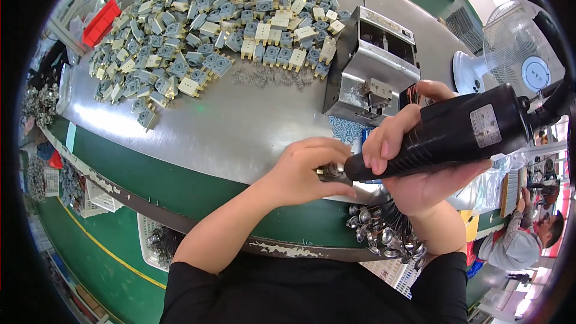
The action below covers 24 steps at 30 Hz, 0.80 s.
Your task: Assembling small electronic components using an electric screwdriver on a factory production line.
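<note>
My right hand [417, 189] is wrapped round a black electric screwdriver [453, 135] that lies nearly level, its nose toward the left. At that nose my left hand [300, 171] pinches a small shiny metal part [332, 171], mostly covered by the fingers. The screwdriver's tip and the part meet or nearly meet; the exact contact is hidden. Just beyond the hands lie loose small bluish screws [344, 129]. Behind them stands a metal fixture box [375, 63] with a small block on its front.
A large heap of grey and cream socket-like blocks [264, 6] covers the far table, with loose springs [270, 77] before it. Shiny metal parts on dark cables [387, 234] hang at the near edge. A fan [525, 63] stands right; a person [516, 243] sits beyond.
</note>
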Tool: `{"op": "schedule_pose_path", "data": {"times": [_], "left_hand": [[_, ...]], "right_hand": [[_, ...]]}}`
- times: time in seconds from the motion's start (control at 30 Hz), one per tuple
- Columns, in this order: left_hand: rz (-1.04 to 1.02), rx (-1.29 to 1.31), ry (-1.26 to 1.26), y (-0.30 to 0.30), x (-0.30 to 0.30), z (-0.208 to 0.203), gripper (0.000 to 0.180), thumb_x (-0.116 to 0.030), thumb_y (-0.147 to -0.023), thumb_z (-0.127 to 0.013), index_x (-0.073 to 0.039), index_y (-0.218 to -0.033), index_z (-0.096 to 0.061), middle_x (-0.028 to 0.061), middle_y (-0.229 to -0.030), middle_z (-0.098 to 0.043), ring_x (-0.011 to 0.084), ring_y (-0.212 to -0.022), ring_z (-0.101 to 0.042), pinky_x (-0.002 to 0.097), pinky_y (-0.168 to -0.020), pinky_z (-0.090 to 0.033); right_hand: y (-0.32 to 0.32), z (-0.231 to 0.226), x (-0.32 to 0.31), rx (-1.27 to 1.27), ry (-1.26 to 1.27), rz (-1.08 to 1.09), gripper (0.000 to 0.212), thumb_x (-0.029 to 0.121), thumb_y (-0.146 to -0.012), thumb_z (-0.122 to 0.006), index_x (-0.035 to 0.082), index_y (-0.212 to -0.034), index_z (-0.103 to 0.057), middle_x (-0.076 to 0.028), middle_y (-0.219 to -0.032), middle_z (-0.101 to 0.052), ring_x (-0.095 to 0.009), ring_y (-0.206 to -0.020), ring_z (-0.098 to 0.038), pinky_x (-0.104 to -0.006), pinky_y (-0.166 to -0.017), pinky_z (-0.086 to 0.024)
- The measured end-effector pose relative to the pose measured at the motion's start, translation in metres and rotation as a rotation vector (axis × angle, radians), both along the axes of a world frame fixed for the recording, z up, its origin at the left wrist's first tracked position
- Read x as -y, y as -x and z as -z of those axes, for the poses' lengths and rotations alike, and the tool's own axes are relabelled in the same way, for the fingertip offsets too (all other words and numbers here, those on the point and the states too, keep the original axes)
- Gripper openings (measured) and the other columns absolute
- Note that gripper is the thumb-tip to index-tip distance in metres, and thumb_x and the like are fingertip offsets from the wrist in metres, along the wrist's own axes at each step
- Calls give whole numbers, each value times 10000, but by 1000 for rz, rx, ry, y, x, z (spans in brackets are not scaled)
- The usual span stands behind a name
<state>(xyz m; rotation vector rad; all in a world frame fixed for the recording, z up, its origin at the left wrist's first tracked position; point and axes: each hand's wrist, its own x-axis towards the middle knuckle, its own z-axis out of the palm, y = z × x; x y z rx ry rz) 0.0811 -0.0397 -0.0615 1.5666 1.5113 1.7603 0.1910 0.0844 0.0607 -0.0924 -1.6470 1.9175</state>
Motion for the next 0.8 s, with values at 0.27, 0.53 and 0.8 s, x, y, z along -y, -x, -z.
{"op": "schedule_pose_path", "data": {"times": [0.27,0.53,0.8], "left_hand": [[52,-37,220,12,7,16,376,-234,-789,-905,-48,-1082,-760,92,-1142,-739,291,-976,-734,382,-858,-595],[26,-111,242,11,6,15,252,-210,-822,-856,-44,-966,-734,40,-1140,-730,276,-918,-731,390,-809,-596],[14,-145,234,12,6,15,251,-209,-817,-845,-38,-959,-727,41,-1138,-727,281,-919,-726,396,-800,-595]], "right_hand": [[9,16,-3,9,-25,28,1218,1008,-812,-385,43,-1551,-314,-76,-747,-544,-219,-568,-546,-368,-586,-496],[14,30,-3,-6,15,-1,1222,1002,-812,-403,43,-1563,-304,-86,-762,-546,-227,-577,-550,-381,-591,-501],[13,36,-2,-22,-11,12,1276,1025,-777,-409,30,-1564,-277,-91,-777,-556,-234,-572,-555,-389,-593,-506]]}}
